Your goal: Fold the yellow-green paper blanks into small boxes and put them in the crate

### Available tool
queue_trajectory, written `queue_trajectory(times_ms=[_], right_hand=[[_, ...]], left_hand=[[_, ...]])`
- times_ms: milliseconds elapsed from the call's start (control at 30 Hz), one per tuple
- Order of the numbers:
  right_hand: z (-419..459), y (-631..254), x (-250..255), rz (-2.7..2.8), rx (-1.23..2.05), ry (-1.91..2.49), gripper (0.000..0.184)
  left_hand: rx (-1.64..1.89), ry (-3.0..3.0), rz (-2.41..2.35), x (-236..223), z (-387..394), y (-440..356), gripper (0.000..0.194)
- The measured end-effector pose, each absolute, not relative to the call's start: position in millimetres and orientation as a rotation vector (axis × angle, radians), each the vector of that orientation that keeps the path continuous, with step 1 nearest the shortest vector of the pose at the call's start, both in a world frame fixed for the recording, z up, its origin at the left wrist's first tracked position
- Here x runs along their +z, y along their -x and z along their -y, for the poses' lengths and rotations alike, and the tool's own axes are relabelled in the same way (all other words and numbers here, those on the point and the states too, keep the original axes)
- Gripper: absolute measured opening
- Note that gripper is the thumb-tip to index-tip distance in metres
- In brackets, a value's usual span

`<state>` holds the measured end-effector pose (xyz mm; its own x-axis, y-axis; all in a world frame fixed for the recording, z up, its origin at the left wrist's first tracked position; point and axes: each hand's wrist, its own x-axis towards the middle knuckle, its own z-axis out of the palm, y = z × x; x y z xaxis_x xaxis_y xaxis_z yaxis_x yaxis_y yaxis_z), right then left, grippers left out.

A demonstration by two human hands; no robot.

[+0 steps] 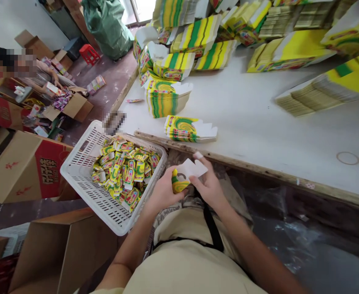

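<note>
Small yellow-green carton, white flaps up, held in front of the bench. Our left hand grips its printed side between thumb and fingers; our right hand pinches the white flap. Left of the bench's near edge, we note a white basket of small cartons. On the bench, flattened carton stacks.

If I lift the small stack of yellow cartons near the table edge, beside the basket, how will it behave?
The stack looks like thin folded card, so probably light for its size. No band shows around it, so the layers may slide apart. Its white flaps stick out unsupported and would likely bend easily.
</note>
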<state>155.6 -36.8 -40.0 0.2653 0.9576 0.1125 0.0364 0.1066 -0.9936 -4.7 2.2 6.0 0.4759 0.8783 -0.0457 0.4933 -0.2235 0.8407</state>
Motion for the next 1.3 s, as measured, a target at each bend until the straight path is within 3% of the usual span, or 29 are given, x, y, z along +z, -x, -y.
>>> queue_trajectory(times_ms=[133, 233, 333, 467, 567, 667, 800, 900, 1067, 1300], right_hand=[[31, -152, -50, 0.797, 1.674, 0.97, 0.052], [31, -152, -55, 0.748, 1.786, 0.897, 0.062], [35, -150, -61, 0.798, 1.672, 0.963, 0.072], [43, -141, -59, 1.159, 1.275, 1.122, 0.069], [45, -137, -52, 1.44, 0.965, 1.147, 0.056], [41, -141, -49, 1.443, 0.753, 1.233, 0.057], [35, -153, -53, 1.364, 0.519, 1.397, 0.062], [34, -158, -56, 1.575, 0.483, 1.331, 0.055], [32, -169, -58, 1.737, 0.552, 1.23, 0.039], [26, -176, -59, 1.65, 0.602, 1.198, 0.035]], left_hand=[[0.582, -2.059, -1.024, -1, 2, 0, 0.07], [0.514, -2.122, -0.988, -4, 4, 1, 0.065], [0.442, -2.077, -1.082, -3, 4, 3, 0.062], [0.432, -1.961, -1.114, -7, 2, 6, 0.068], [0.669, -1.924, -1.128, -16, 3, 4, 0.086], [0.949, -1.776, -1.37, -23, 5, 1, 0.101], [1.001, -1.271, -1.381, -22, 6, -1, 0.075], [1.124, -0.982, -1.288, -19, 3, 0, 0.057], [1.144, -0.832, -1.282, -14, -7, 4, 0.059], [1.136, -0.826, -1.229, -9, -15, 3, 0.054]])
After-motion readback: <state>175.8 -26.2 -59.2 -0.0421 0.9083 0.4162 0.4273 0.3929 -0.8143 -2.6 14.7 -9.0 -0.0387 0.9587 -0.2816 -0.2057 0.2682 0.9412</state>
